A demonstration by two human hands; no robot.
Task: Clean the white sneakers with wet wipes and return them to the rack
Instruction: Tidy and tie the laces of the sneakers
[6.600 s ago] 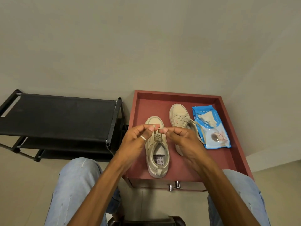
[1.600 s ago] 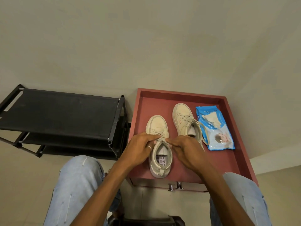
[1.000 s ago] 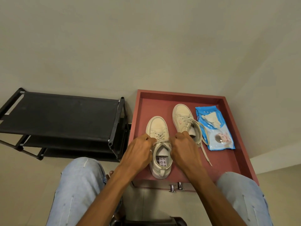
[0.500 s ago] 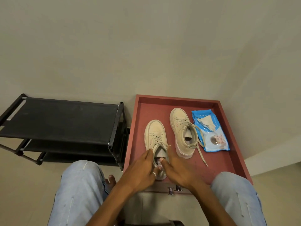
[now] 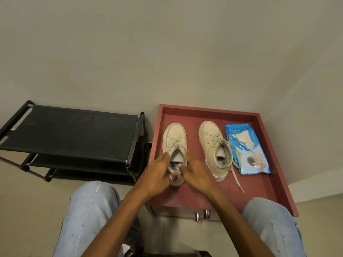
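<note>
Two white sneakers stand side by side, toes pointing away, on a red rimmed worktop [image 5: 259, 193]. The left sneaker [image 5: 174, 138] is laced. The right sneaker [image 5: 213, 145] is just beside it, and a loose lace [image 5: 236, 178] trails off it onto the red surface.

Left hand [image 5: 157, 173]: forearm reaching forward from the lower frame, palm turned inward, ring [image 5: 171, 178] on one finger. Grip spread, fingers straight and laid along the left side of the left sneaker's collar.

Right hand [image 5: 196, 173]: mirrored pose on the collar's right side. Grip spread, forefinger straight against the shoe. Both thumbs appear to meet at the heel rim, though the contact is too blurred to be sure.

One blue wet wipes pack [image 5: 248, 151] lies flat, just right of the right sneaker, with a wipe showing at its top opening.

One black rack [image 5: 74, 130] stands left of the worktop, its top shelf bare.

Two knees in pale jeans [image 5: 89, 216] sit in the foreground.
</note>
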